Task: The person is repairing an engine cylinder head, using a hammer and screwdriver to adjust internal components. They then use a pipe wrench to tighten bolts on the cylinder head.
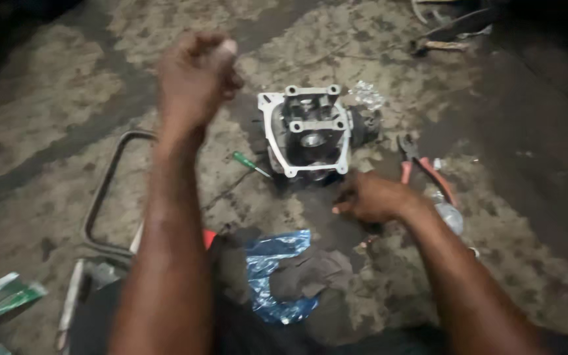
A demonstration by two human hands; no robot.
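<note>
The grey cast-metal engine cylinder head (308, 133) sits open face up on the stained concrete floor (54, 118), so its ports and bolt bosses are in plain view. The left hand (195, 79) is raised above and to the left of it, its grip curled into a closed fist; whether it holds anything cannot be told. The right hand (373, 197) rests low on the floor just in front of the head, fingers bent, its grip hidden. Red-handled pliers (422, 167) and a green-handled screwdriver (250, 163) lie near, within reach.

Red-handled pliers (422, 167), green screwdriver (250, 163), blue plastic bag (272, 263) (crumpled, on floor)
</note>
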